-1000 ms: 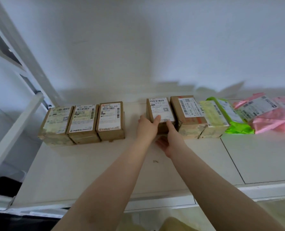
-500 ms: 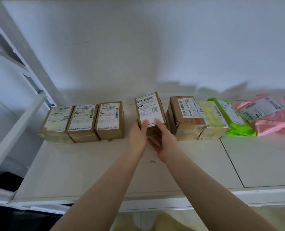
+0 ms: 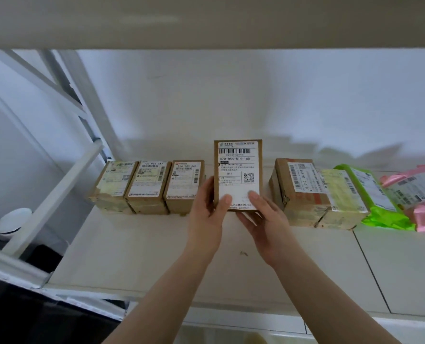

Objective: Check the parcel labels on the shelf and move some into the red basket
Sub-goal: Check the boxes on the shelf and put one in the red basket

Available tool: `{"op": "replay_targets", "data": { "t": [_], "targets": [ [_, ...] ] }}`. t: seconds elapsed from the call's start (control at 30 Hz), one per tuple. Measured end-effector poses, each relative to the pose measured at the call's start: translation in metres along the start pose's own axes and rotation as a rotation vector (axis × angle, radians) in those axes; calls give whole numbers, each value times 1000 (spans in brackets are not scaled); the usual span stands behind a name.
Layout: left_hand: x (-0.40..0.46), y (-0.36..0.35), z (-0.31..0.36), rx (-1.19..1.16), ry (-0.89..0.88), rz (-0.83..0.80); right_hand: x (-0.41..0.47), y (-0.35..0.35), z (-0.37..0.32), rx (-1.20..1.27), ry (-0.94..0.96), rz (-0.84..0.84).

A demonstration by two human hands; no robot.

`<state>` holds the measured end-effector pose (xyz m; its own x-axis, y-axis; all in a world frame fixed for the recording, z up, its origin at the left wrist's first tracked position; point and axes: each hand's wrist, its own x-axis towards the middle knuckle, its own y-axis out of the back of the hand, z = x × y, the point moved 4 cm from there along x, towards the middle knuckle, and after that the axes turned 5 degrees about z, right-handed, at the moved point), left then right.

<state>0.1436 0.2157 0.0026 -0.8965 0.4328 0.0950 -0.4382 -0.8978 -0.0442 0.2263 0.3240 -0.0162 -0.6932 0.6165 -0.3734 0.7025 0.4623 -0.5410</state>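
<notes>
While both hands, left (image 3: 207, 214) and right (image 3: 263, 217), hold one box (image 3: 238, 175) tilted up above the shelf (image 3: 156, 249), fingers curled round its bottom, it's just label-checking; no basket in view, nothing's moved yet.

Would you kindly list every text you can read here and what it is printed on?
"070-054-B14-160" and "B14": label of the held box.
"866 303 666": third box from left.
"133 806 087", uncertain: second box from left.
Other labels: too small or blurred.
</notes>
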Motion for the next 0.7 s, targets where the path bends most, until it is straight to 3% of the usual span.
{"op": "replay_targets", "data": {
  "t": [0.7],
  "targets": [
    [-2, 2, 17, -140, -8, -25, -7, -3, -8, -5, 60, -46]
  ]
}}
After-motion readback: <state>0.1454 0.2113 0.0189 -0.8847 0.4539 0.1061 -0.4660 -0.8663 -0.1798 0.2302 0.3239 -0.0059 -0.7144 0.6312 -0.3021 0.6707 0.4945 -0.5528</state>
